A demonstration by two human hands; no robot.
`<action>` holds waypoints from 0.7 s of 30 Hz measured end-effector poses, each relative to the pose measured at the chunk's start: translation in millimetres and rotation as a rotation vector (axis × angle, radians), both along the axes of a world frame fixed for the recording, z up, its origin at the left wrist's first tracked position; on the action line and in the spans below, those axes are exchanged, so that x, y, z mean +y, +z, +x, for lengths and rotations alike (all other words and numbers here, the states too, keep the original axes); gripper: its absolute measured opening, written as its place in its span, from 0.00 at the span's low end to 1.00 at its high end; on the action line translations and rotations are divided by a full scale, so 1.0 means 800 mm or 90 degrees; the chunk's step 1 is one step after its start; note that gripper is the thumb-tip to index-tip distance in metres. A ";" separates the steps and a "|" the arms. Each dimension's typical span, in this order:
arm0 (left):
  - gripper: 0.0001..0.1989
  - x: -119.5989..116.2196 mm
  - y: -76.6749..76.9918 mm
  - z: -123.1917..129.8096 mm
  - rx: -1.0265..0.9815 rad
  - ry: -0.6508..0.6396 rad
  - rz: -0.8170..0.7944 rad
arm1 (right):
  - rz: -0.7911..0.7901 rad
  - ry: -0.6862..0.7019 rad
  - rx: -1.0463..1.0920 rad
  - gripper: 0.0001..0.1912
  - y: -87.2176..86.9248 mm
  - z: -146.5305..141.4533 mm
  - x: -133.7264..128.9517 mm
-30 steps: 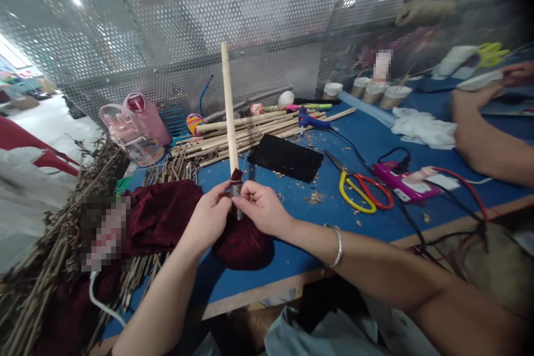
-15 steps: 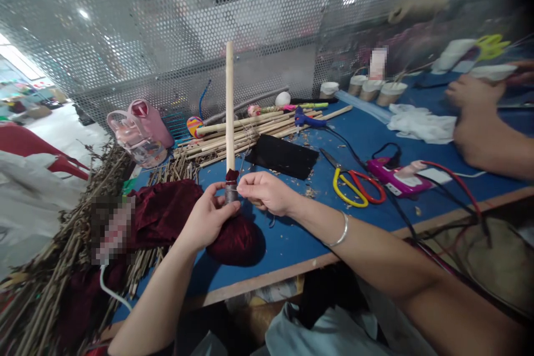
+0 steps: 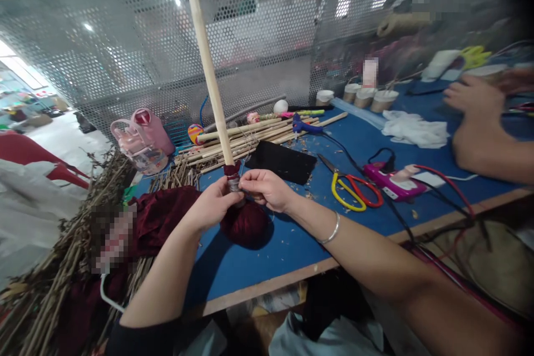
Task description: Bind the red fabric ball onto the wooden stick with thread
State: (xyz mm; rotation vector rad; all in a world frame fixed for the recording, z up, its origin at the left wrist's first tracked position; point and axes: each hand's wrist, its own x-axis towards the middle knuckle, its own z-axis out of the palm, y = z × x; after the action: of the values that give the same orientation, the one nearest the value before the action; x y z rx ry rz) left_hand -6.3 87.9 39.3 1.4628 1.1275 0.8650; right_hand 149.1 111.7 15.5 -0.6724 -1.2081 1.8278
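Observation:
My left hand [image 3: 212,204] is closed around the neck of a stuffed dark red velvet ball [image 3: 246,228], where the cloth is gathered on a pale wooden stick [image 3: 208,67]. The stick rises from the neck and leans to the left. Grey thread or thin wire [image 3: 233,183] is wound around the gathered cloth. Beside the neck, my right hand [image 3: 267,189] has its fingertips pinched together; a thin strand shows near them, and I take it to be the loose end of the winding. The pinch itself is partly hidden.
Yellow-and-red-handled scissors [image 3: 350,189], a black cloth piece [image 3: 281,161], a blue glue gun [image 3: 306,124] and a purple power strip [image 3: 394,181] lie on the blue table. Dark red velvet [image 3: 164,217] and dry twigs [image 3: 58,256] are left. A co-worker's hand [image 3: 475,97] is far right.
The stick has tipped from nearly upright to leaning left, its top coming higher in view. The ball has shifted slightly right and up. Both hands stay at the neck.

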 end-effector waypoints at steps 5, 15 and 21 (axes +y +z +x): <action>0.14 0.003 -0.029 0.007 -0.110 0.031 0.059 | 0.058 -0.025 -0.034 0.14 0.001 -0.001 -0.001; 0.17 -0.006 -0.042 0.019 -0.176 0.112 0.043 | 0.278 -0.016 -0.221 0.11 0.012 0.022 -0.003; 0.17 -0.005 -0.036 0.012 -0.222 0.046 -0.016 | 0.319 -0.060 -0.255 0.11 0.015 0.029 0.004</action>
State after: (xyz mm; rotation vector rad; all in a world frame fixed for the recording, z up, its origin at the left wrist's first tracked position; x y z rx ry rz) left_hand 3.2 83.7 10.1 1.1982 0.9287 1.1049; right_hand 172.4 114.6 27.9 -0.8045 -1.7822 1.2651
